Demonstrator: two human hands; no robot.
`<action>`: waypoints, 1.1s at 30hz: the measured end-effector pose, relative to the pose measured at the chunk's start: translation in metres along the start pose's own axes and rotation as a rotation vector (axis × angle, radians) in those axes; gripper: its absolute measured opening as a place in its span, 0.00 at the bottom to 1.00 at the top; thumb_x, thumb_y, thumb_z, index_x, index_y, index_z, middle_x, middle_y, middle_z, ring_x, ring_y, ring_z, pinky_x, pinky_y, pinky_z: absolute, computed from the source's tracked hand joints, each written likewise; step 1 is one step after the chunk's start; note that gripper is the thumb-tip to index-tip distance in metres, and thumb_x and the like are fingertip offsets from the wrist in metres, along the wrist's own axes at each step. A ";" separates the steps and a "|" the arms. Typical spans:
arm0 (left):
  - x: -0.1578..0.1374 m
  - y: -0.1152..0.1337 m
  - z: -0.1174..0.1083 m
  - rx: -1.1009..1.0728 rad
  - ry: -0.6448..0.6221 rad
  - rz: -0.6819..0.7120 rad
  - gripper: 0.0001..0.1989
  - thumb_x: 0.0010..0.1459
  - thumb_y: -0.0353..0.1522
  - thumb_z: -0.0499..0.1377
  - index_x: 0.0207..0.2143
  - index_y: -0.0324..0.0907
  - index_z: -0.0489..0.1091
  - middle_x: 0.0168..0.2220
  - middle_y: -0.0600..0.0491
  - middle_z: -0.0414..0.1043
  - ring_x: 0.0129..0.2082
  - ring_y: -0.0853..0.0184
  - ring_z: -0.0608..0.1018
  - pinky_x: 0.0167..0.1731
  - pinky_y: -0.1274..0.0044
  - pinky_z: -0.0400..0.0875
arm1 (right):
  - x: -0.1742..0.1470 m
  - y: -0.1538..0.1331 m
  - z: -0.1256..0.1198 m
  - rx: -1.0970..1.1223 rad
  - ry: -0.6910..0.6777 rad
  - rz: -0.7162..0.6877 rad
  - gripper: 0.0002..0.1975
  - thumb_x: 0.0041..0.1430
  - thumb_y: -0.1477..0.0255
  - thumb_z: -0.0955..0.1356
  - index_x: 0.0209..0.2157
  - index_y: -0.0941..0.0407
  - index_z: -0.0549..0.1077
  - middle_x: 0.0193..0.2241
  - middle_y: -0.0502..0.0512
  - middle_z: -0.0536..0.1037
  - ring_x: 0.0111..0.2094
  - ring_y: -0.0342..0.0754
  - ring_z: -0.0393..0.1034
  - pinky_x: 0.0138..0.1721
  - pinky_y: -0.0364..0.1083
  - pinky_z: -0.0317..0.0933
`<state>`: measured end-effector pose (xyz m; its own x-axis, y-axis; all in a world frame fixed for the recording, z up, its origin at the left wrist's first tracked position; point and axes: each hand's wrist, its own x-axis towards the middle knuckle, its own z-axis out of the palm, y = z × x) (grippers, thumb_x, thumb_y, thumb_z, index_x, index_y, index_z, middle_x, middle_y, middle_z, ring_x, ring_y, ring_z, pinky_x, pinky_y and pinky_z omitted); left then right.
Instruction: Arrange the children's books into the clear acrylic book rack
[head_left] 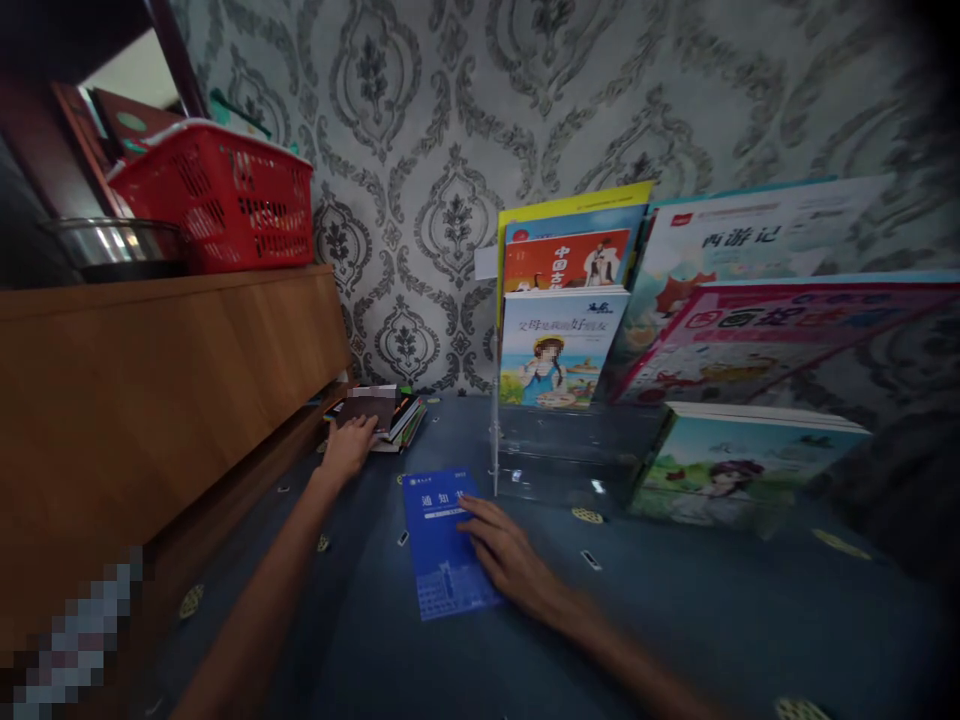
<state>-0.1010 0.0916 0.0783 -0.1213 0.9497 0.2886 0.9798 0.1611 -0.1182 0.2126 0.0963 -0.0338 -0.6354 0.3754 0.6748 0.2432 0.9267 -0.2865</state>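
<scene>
Bare forearms (pixel 277 580) lead to a right hand (pixel 510 560) with fingers slightly apart on the edge of a glossy blue booklet (pixel 439 560), and a left hand (pixel 349 445) on a stack of books (pixel 401 425), its grip impossible to tell. Beyond and right of the right fingers, a clear plastic rack (pixel 540 455) holds picture books (pixel 555 350) upright in tiers; up left of the left fingers, a slatted red basket (pixel 259 205), contents unclear, and a shiny metal bowl (pixel 124 240) top a wooden cabinet (pixel 187 360)

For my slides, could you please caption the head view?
Left hand on stacked books, right hand on a blue booklet.
</scene>
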 end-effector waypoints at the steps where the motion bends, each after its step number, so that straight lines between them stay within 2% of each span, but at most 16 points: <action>1: 0.003 -0.004 -0.004 -0.003 -0.011 0.017 0.21 0.69 0.37 0.48 0.61 0.46 0.62 0.60 0.45 0.69 0.59 0.57 0.72 0.57 0.64 0.64 | -0.004 -0.002 0.006 0.025 -0.008 0.010 0.14 0.66 0.76 0.62 0.49 0.55 0.74 0.56 0.63 0.74 0.60 0.54 0.67 0.58 0.57 0.66; 3: 0.009 -0.012 -0.013 -0.006 -0.030 0.033 0.21 0.69 0.38 0.47 0.62 0.47 0.62 0.58 0.47 0.72 0.56 0.61 0.74 0.53 0.71 0.67 | -0.011 -0.004 0.013 0.067 -0.034 0.038 0.13 0.66 0.75 0.63 0.49 0.54 0.74 0.55 0.62 0.75 0.59 0.53 0.68 0.58 0.56 0.67; 5: 0.012 -0.016 -0.018 0.001 -0.043 0.028 0.20 0.70 0.38 0.46 0.61 0.46 0.62 0.55 0.47 0.74 0.54 0.62 0.76 0.49 0.74 0.69 | -0.015 -0.003 0.015 0.100 -0.064 0.065 0.13 0.66 0.74 0.63 0.50 0.53 0.74 0.54 0.60 0.76 0.57 0.53 0.70 0.57 0.55 0.67; 11: 0.011 -0.006 -0.023 0.040 -0.045 -0.012 0.16 0.69 0.34 0.45 0.53 0.43 0.67 0.47 0.44 0.78 0.48 0.60 0.79 0.44 0.73 0.70 | -0.017 -0.002 0.014 0.120 -0.074 0.091 0.13 0.67 0.73 0.62 0.50 0.54 0.74 0.54 0.61 0.76 0.58 0.52 0.69 0.59 0.55 0.66; 15: 0.011 0.000 -0.025 0.056 -0.042 -0.032 0.16 0.69 0.36 0.46 0.50 0.42 0.69 0.43 0.43 0.79 0.46 0.57 0.80 0.41 0.73 0.69 | -0.016 -0.003 0.015 0.123 -0.076 0.103 0.13 0.67 0.74 0.62 0.50 0.54 0.74 0.53 0.61 0.76 0.58 0.52 0.69 0.59 0.55 0.65; 19: 0.010 -0.004 -0.026 0.049 -0.036 -0.007 0.18 0.67 0.43 0.50 0.49 0.44 0.71 0.45 0.45 0.79 0.47 0.58 0.79 0.40 0.74 0.68 | -0.015 -0.004 0.015 0.116 -0.100 0.105 0.14 0.67 0.74 0.62 0.49 0.56 0.74 0.53 0.62 0.76 0.57 0.52 0.69 0.59 0.55 0.65; 24: 0.006 -0.006 -0.026 0.045 -0.034 0.050 0.18 0.64 0.46 0.55 0.50 0.46 0.70 0.49 0.49 0.77 0.48 0.59 0.78 0.40 0.76 0.67 | -0.015 -0.005 0.012 0.129 -0.083 0.104 0.13 0.67 0.74 0.62 0.50 0.56 0.74 0.53 0.62 0.76 0.58 0.51 0.68 0.60 0.54 0.64; 29: 0.004 0.014 -0.021 0.114 0.014 0.019 0.25 0.61 0.51 0.55 0.51 0.44 0.69 0.50 0.45 0.75 0.50 0.54 0.76 0.42 0.72 0.69 | -0.014 -0.007 0.012 0.129 -0.089 0.126 0.13 0.67 0.75 0.62 0.49 0.55 0.74 0.53 0.61 0.76 0.57 0.52 0.69 0.59 0.55 0.65; 33: 0.007 0.027 -0.020 0.107 0.018 -0.051 0.26 0.64 0.51 0.51 0.48 0.40 0.71 0.49 0.41 0.75 0.50 0.52 0.76 0.43 0.69 0.70 | -0.015 -0.005 0.015 0.127 -0.063 0.106 0.13 0.66 0.76 0.63 0.49 0.54 0.74 0.52 0.61 0.77 0.56 0.52 0.70 0.58 0.56 0.65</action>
<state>-0.0724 0.0975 0.0961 -0.1671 0.9347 0.3136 0.9496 0.2381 -0.2037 0.2099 0.0855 -0.0521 -0.6564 0.4656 0.5936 0.2193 0.8706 -0.4403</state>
